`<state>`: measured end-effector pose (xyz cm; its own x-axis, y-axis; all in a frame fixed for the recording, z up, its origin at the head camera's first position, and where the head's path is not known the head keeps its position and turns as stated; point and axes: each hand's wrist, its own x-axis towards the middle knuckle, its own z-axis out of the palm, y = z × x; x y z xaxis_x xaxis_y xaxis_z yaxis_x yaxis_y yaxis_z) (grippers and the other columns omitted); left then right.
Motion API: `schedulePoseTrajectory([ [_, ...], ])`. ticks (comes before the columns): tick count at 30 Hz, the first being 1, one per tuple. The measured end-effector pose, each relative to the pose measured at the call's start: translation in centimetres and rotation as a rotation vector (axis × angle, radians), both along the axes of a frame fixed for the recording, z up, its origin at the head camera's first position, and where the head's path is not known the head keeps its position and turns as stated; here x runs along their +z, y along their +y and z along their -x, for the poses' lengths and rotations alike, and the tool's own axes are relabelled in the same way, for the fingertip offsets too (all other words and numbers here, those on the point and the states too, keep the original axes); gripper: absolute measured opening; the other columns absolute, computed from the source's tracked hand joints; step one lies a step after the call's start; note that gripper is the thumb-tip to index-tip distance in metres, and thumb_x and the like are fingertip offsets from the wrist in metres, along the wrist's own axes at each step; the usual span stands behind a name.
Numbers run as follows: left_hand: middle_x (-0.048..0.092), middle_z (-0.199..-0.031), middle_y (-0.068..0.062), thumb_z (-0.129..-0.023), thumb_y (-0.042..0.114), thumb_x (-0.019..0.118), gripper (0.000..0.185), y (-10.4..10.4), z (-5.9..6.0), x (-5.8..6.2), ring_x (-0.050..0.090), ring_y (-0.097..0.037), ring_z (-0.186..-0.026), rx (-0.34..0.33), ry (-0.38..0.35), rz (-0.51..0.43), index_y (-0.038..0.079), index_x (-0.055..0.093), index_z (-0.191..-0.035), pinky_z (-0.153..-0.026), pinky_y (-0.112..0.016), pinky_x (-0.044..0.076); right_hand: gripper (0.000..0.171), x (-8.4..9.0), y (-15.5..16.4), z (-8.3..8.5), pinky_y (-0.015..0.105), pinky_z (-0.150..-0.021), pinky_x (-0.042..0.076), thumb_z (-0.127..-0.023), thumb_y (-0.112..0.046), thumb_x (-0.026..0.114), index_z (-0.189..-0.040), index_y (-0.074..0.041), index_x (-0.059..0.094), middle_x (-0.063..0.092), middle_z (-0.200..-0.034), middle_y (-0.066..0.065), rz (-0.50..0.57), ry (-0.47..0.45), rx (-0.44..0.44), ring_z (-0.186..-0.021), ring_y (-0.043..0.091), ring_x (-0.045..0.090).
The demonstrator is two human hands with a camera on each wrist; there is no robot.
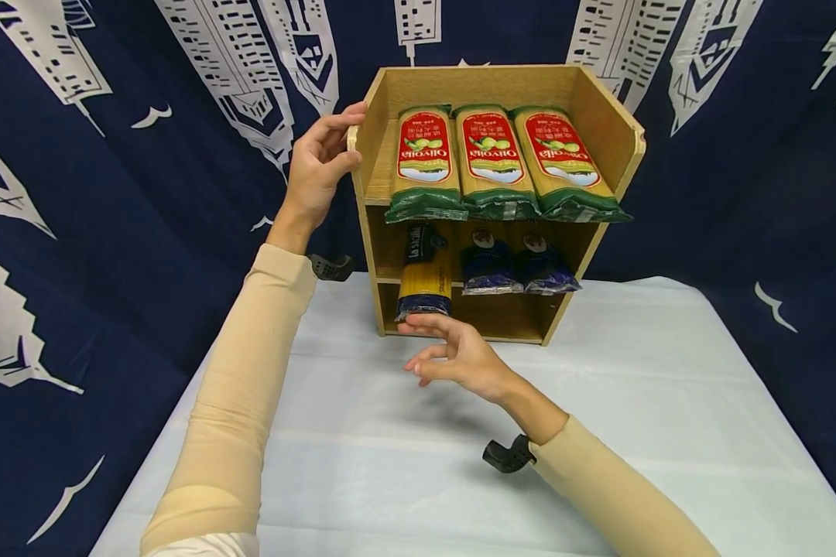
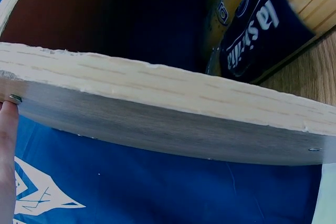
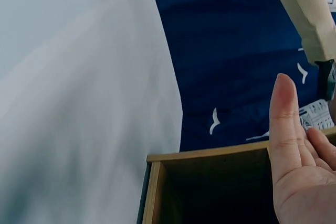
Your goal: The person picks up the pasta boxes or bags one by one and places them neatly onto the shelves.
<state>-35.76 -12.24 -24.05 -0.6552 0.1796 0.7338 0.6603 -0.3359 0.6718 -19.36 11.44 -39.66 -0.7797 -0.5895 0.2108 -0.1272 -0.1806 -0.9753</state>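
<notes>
My left hand rests against the outer left side of a small wooden shelf, near its top front corner. One straight finger lies along that panel in the left wrist view. A yellow spaghetti packet labelled "la Sicilia" lies on the middle level at the left, its dark blue end sticking out over the front. Just below that end hovers my right hand, fingers loosely extended and holding nothing. Whether a fingertip touches the packet, I cannot tell.
Three Olivoilà pasta packets lie side by side on the top level, green ends overhanging. Two purple-ended packets occupy the middle level at right. The shelf stands on a white-covered table before a dark blue patterned curtain.
</notes>
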Motion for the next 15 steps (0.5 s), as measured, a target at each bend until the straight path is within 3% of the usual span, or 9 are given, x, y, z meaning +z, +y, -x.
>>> schedulePoseTrajectory([
  [15,0.055,-0.145,-0.021,-0.083,-0.015,0.061,0.038,-0.1,0.4,-0.2,0.049,-0.026,-0.138,-0.015,0.005,-0.002,0.001,0.069,-0.117,-0.115,-0.041,0.036,0.061,0.8,0.6,3.8,0.040,-0.073,0.060,-0.094,-0.001,0.065,-0.150,0.003,0.041,0.050,-0.150,0.017,-0.019,-0.029,-0.037,-0.095,0.029,0.072],
])
